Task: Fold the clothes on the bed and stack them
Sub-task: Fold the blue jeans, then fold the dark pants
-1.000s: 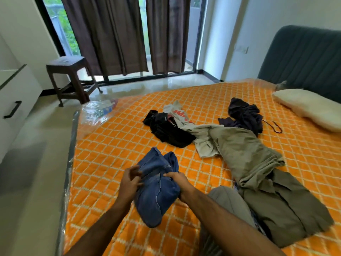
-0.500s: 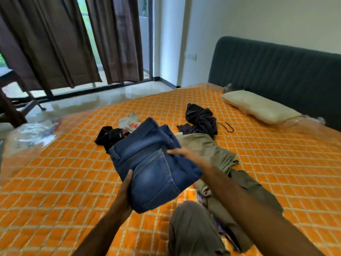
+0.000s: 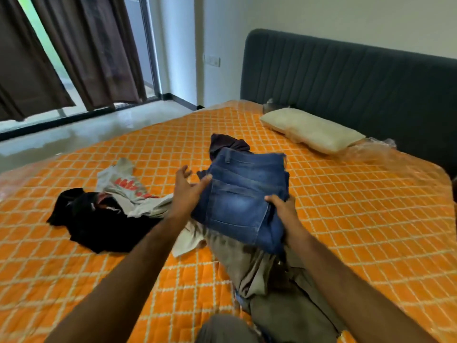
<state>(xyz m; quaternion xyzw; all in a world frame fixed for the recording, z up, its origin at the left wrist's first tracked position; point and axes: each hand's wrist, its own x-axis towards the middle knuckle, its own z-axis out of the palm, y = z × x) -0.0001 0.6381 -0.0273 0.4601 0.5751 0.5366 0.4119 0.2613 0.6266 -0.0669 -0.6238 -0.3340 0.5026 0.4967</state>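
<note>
Folded jeans held by right hand, fingers underneath hidden

The jeans are blue denim, matt and coarse, faded pale at the middle, with stitched seams. The bedcover is orange quilted cloth with a pale stitched lattice, and clear glossy plastic crinkles along its far edges. The trousers are dull olive cloth, creased. The black garment is soft matt cloth. The T-shirt is pale cloth with a red print. The pillow is cream cloth, slightly shiny. The headboard is dark ribbed upholstery. The curtains are brown matt cloth; the floor is glossy.
</note>
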